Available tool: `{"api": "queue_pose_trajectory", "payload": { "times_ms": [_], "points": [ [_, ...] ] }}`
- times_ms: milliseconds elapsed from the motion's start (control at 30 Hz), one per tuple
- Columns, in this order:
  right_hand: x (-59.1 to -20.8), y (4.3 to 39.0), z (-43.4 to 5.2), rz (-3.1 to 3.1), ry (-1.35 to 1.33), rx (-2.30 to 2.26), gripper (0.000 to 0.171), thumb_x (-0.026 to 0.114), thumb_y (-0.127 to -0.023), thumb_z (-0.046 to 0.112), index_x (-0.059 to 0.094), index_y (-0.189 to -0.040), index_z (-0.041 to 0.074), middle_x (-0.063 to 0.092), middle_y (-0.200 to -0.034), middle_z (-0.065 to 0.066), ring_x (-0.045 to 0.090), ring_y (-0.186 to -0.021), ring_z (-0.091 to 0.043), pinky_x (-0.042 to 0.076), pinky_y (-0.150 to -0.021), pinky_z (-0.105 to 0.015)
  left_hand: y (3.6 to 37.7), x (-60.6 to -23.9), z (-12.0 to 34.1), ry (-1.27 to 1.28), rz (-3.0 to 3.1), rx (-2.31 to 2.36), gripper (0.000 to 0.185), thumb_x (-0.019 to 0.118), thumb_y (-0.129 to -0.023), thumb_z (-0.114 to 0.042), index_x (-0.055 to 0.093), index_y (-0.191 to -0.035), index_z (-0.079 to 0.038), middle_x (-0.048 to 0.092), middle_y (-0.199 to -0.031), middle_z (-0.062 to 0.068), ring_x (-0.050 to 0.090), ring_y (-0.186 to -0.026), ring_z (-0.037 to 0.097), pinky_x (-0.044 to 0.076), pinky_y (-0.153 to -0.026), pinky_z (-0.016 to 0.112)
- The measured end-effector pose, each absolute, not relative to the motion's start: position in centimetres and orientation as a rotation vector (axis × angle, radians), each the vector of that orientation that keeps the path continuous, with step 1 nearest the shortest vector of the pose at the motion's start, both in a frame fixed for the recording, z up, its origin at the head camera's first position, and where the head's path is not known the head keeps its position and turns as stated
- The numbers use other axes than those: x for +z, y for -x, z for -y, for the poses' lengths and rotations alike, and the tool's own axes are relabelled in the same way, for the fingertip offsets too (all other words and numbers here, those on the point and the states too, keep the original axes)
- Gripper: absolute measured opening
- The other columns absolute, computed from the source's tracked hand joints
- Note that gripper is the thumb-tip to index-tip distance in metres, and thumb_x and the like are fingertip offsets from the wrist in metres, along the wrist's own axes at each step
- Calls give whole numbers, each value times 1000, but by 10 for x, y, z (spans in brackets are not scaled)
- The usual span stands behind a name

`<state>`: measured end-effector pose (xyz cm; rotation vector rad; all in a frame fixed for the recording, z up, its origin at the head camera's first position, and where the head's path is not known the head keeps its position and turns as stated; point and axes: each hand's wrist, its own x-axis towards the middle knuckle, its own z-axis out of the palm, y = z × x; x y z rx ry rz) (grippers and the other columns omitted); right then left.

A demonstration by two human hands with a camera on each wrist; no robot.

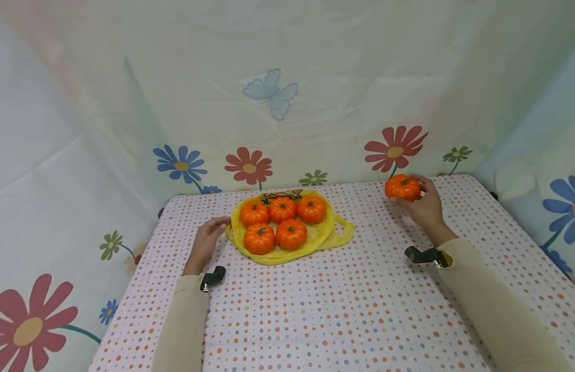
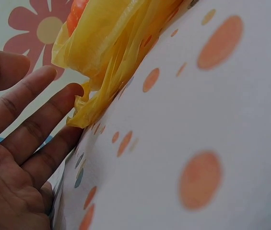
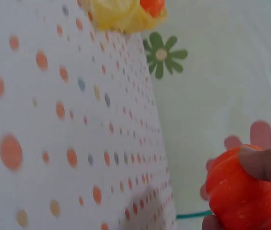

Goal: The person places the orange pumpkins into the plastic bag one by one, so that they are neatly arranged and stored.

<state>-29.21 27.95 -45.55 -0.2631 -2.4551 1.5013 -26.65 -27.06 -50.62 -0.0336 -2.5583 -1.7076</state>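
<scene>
In the head view my right hand grips a small orange pumpkin with a green stem, at the table's far right. The right wrist view shows the thumb pressed on the ribbed side of this pumpkin. My left hand lies beside a yellow plastic bag, its fingers extended and fingertips right at the bag's left edge. Several more pumpkins sit together inside the opened bag. From the left wrist, the straight fingers touch the crumpled end of the yellow bag.
A dotted cloth covers the table. A flower-printed curtain hangs along the back edge and both sides. One bag handle spreads out to the right over the cloth. Each wrist wears a small black camera.
</scene>
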Motion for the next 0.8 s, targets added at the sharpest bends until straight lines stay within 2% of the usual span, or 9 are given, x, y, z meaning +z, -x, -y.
{"api": "queue_pose_trajectory", "payload": {
  "times_ms": [67, 133, 233, 300, 367, 433, 533, 700, 800],
  "points": [
    [-452, 287, -272, 2471, 201, 1491, 83, 73, -88, 20, 23, -155, 18, 27, -155, -23, 38, -134, -41, 42, -112, -50, 266, -506, 271, 37, 2554, -1712, 32, 49, -102, -20, 60, -130, -10, 60, -137, 11, 48, -136, 28, 35, -117, 50],
    [-453, 284, -267, 2493, 183, 1464, 83, 74, -88, 26, 25, -155, 22, 28, -155, -20, 39, -131, -39, 46, -109, -41, 266, -506, 271, 36, 2555, -1712, 31, 48, -102, -20, 60, -130, -10, 60, -137, 11, 48, -136, 28, 34, -117, 50],
    [-459, 283, -262, 2491, 137, 1463, 84, 76, -86, 29, 27, -154, 26, 29, -154, -19, 39, -130, -40, 48, -106, -45, 267, -507, 272, 32, 2557, -1713, 31, 49, -102, -20, 61, -129, -11, 60, -137, 10, 48, -136, 27, 34, -117, 50],
    [-475, 292, -263, 2488, 115, 1448, 84, 76, -85, 32, 27, -153, 37, 29, -154, -15, 40, -130, -38, 50, -104, -44, 267, -507, 272, 28, 2561, -1708, 31, 49, -102, -21, 60, -129, -11, 60, -137, 9, 48, -136, 27, 34, -117, 50],
    [-490, 300, -262, 2476, 69, 1468, 85, 78, -84, 31, 27, -151, 42, 28, -155, -15, 41, -131, -41, 48, -102, -55, 267, -507, 272, 28, 2562, -1705, 31, 49, -102, -21, 60, -130, -11, 60, -137, 10, 48, -136, 27, 34, -118, 50],
    [-504, 304, -257, 2480, 36, 1454, 85, 79, -82, 34, 27, -147, 50, 30, -154, -11, 43, -129, -38, 51, -99, -54, 266, -506, 272, 32, 2563, -1699, 32, 49, -102, -20, 60, -130, -11, 59, -137, 10, 48, -136, 27, 34, -117, 50],
    [-491, 289, -234, 2523, -27, 1529, 84, 80, -83, 29, 30, -149, 44, 29, -156, -12, 43, -129, -41, 52, -98, -53, 265, -505, 271, 41, 2561, -1700, 31, 49, -102, -21, 60, -130, -10, 59, -138, 10, 48, -137, 27, 34, -117, 50],
    [-451, 252, -188, 2641, -210, 1686, 79, 76, -86, 15, 33, -152, 23, 30, -156, -17, 45, -131, -42, 48, -104, -52, 265, -505, 271, 50, 2554, -1708, 33, 49, -103, -21, 60, -131, -8, 58, -139, 12, 47, -137, 28, 34, -118, 50],
    [-452, 246, -175, 2676, -335, 1714, 79, 76, -86, 17, 34, -152, 19, 30, -157, -16, 46, -131, -42, 49, -104, -51, 266, -506, 271, 46, 2549, -1719, 32, 49, -103, -20, 60, -130, -8, 59, -138, 13, 47, -137, 28, 33, -118, 50]
  ]
}}
